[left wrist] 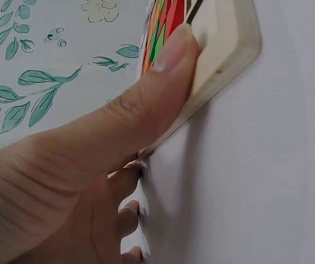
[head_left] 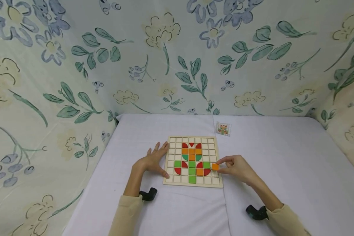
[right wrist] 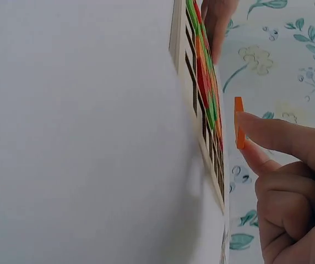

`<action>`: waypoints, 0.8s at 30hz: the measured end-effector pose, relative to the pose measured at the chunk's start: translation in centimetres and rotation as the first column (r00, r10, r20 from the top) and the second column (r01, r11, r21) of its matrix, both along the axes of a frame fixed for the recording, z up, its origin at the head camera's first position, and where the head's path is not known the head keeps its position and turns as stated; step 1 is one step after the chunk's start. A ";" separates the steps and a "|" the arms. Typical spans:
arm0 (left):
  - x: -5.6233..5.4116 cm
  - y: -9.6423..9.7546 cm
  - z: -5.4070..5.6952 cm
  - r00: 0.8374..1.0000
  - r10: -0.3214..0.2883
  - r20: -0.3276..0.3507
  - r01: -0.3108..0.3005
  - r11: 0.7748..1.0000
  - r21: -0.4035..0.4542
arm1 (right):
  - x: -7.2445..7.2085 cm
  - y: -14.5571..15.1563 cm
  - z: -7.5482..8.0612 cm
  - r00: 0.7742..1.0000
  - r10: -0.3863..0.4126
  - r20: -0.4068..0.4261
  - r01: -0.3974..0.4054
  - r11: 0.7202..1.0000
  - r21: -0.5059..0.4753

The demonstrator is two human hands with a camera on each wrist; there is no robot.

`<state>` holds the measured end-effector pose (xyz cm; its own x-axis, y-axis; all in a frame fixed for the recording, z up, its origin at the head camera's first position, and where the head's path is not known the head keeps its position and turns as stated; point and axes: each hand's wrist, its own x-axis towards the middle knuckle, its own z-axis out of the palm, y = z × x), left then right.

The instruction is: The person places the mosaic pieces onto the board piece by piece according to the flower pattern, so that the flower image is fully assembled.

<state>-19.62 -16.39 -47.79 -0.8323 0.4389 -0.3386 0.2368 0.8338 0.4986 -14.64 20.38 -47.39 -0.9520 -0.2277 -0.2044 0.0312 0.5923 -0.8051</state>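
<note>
A square wooden grid board (head_left: 194, 186) lies flat on the cloth, with red, orange and green tiles set in its cells as a flower-like pattern. My left hand (head_left: 152, 161) rests at the board's left edge, fingers spread. In the left wrist view its thumb (left wrist: 146, 82) lies over the board's frame near a corner. My right hand (head_left: 236, 167) pinches a small orange square tile (head_left: 215, 167) between thumb and index finger, over the right-hand cells. The right wrist view shows that orange tile (right wrist: 239, 124) edge-on and raised off the board, with the other fingers curled in.
A small printed pattern card (head_left: 223, 128) lies beyond the board's upper right corner. White cloth (head_left: 283, 157) covers the table, and a floral curtain (head_left: 165, 65) stands behind it. Black wrist-worn devices (head_left: 256, 212) sit at both sleeves.
</note>
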 end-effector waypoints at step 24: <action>0.1 0.1 -0.1 1.000 0.009 -0.003 -0.009 1.000 -0.003 | -0.4 -11.0 -0.8 0.997 0.052 -0.054 -0.050 0.998 0.035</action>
<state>-19.57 -16.32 -47.92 -0.8370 0.4306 -0.3377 0.2309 0.8373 0.4955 -15.07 9.36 -48.21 -0.9493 -0.2702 -0.1606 -0.0433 0.6185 -0.7846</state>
